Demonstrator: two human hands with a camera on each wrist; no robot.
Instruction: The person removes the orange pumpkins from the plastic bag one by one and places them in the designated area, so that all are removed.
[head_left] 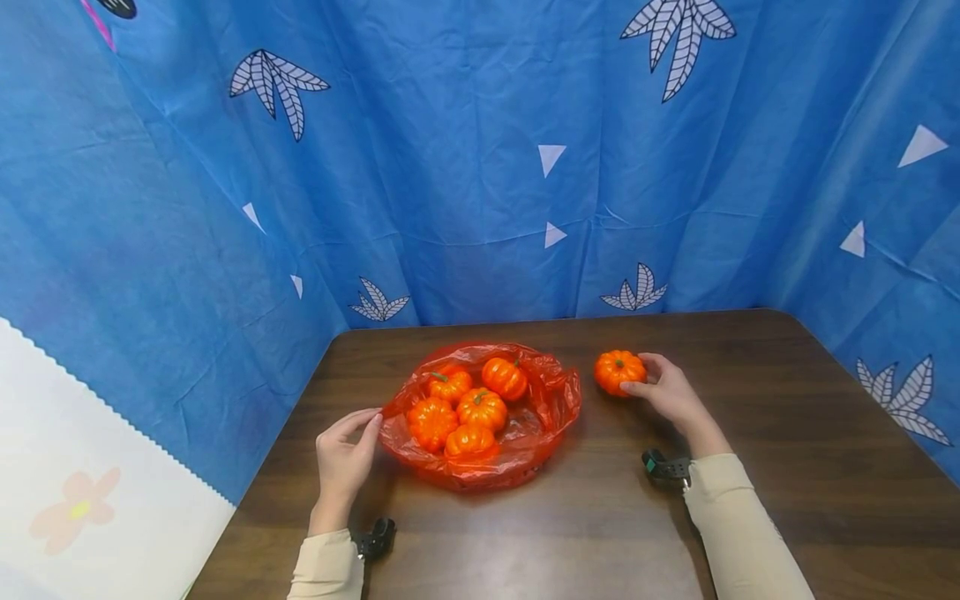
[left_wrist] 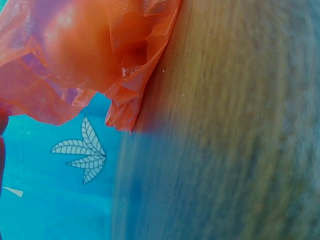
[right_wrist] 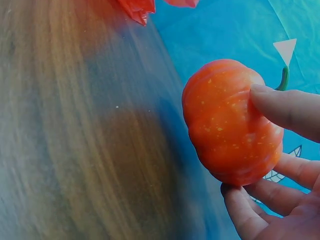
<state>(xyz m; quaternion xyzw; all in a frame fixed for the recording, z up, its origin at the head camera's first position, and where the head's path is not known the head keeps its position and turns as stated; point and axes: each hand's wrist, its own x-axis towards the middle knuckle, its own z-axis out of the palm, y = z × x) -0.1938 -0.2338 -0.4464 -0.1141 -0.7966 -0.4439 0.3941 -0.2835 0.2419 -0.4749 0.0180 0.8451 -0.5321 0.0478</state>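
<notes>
A red plastic bag (head_left: 525, 467) stands spread wide on the table with several small orange pumpkins (head_left: 482, 411) inside. At its left edge my left hand (head_left: 347, 454) pinches the rim between thumb and fingers; in the left wrist view the thin bag (left_wrist: 135, 100) hangs in folds and little of the hand shows. To the right of the bag, my right hand (head_left: 671, 398) grips another small orange pumpkin (head_left: 618, 372) with a green stem. In the right wrist view, thumb and fingers hold this ribbed pumpkin (right_wrist: 230, 125) by its side, apart from the tabletop.
The dark wooden table (head_left: 600, 517) extends around the bag. A blue curtain (head_left: 480, 167) with leaf prints hangs behind and at both sides. White cloth (head_left: 97, 467) with a flower print is at the left. Black straps (head_left: 663, 468) sit at both wrists.
</notes>
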